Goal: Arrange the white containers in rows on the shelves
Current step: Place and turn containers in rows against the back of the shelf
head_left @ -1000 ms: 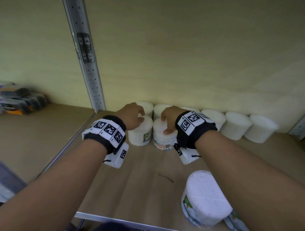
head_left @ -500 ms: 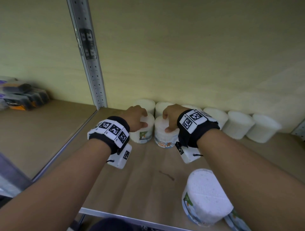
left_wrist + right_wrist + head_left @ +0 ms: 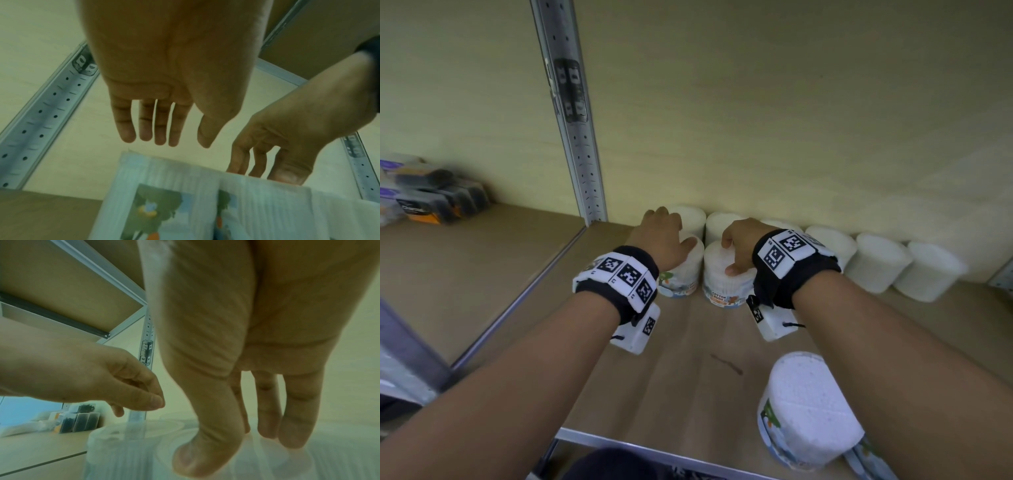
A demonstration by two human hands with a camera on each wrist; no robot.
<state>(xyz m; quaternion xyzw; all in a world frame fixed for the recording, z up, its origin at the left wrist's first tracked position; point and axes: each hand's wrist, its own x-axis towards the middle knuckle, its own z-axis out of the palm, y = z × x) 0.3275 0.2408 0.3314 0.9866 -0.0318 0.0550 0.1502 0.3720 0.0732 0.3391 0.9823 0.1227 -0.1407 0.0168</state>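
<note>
Two white cotton-bud containers stand side by side in front of a back row of white containers (image 3: 876, 263) along the wall. My left hand (image 3: 664, 233) hovers over the left container (image 3: 681, 277) with straight fingers (image 3: 144, 129) and holds nothing. My right hand (image 3: 739, 246) rests its thumb and fingertips (image 3: 296, 434) on the lid of the right container (image 3: 722, 284). Both containers (image 3: 164, 194) show their picture labels in the left wrist view. Another white container (image 3: 808, 411) stands near the shelf's front edge, under my right forearm.
The wooden shelf board (image 3: 671, 377) is bare between the front container and the two by my hands. A perforated metal upright (image 3: 582, 171) stands at the left. Dark packages (image 3: 431, 202) sit on the neighbouring shelf. A metal rail (image 3: 654, 455) marks the front edge.
My left hand has let go of the left container and its fingers have straightened above it. My right hand stays on the lid of the right container.
</note>
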